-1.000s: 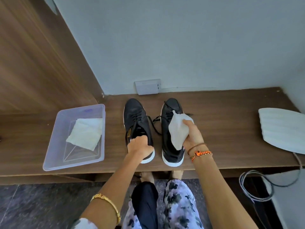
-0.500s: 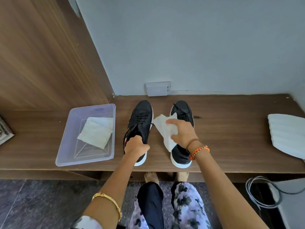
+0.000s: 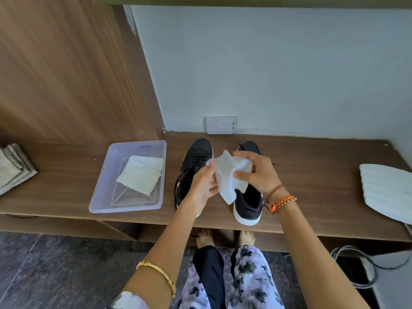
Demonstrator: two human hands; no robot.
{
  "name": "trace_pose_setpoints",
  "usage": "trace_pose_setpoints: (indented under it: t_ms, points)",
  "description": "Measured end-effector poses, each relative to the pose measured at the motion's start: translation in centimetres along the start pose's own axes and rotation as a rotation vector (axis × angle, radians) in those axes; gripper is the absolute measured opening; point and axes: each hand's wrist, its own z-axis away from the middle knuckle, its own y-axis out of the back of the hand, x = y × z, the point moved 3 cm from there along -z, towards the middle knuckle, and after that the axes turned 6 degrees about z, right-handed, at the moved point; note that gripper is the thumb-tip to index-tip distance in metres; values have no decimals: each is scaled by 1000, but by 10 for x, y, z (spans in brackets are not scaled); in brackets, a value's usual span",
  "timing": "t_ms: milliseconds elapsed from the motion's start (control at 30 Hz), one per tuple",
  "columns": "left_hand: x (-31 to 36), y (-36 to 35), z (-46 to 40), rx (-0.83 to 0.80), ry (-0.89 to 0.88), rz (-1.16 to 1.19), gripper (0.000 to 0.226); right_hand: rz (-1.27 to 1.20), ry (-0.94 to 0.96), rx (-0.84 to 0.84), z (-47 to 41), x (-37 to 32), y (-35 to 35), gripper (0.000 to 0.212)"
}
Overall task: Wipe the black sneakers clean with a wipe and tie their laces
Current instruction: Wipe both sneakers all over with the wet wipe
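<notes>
Nearest the person, both hands meet above the bench (image 3: 312, 210) and share one white wipe (image 3: 229, 175): the left hand (image 3: 204, 186) pinches its left edge between thumb and curled fingers, while the right hand (image 3: 258, 172) holds the right side, thumb under and fingers arched over the top. The sheet hangs slack between them with a corner drooping down, which looks like refolding or spreading it to get a fresh face before wiping; neither hand touches a shoe. Directly beneath and just beyond the hands stand the two black sneakers, side by side with toes pointing to the wall: the left sneaker (image 3: 196, 157) lies under the left hand, the right sneaker (image 3: 247, 204) under the right wrist with its white-soled heel toward the bench edge. The laces (image 3: 196, 162) look loose, so tying is probably yet to come. Left of the left hand sits a clear plastic tray (image 3: 104, 186) holding another folded wipe (image 3: 140, 175), kept within easy reach as a spare. Further left is a stack of folded cloth (image 3: 13, 168); well right of the right hand lies a white ribbed object (image 3: 385, 188). Beyond the shoes, a wall socket (image 3: 220, 125).
</notes>
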Motion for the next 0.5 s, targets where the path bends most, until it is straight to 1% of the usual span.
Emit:
trace_pose_setpoints:
  t_ms: [67, 133, 233, 300, 333, 367, 400, 433, 467, 500]
  points:
    - [4, 6, 2, 6, -80, 43, 36, 71, -40, 32, 0, 5, 3, 47]
    - [7, 10, 3, 23, -165, 35, 38, 211, -58, 28, 1, 9, 5, 45]
    - [13, 10, 4, 37, -301, -65, 30, 320, -36, 19, 4, 9, 3, 33]
    - [17, 8, 4, 45, -374, -208, 26, 375, -27, 55, 5, 7, 1, 26]
    - [18, 7, 4, 32, -380, -280, 24, 398, -19, 82, 5, 7, 1, 24]
    - [19, 4, 4, 10, -367, -342, 27, 410, -10, 107, 5, 8, 0, 23]
    - [19, 3, 2, 5, -358, -418, 36, 415, -1, 125, 4, 8, 0, 22]
    - [20, 2, 1, 23, -366, -500, 44, 421, 10, 130, 4, 9, 1, 21]
    - [22, 1, 0, 65, -389, -577, 45, 421, 18, 123, 3, 9, 1, 21]
    - [25, 1, 1, 116, -417, -615, 41, 398, 16, 110, 2, 9, 1, 19]
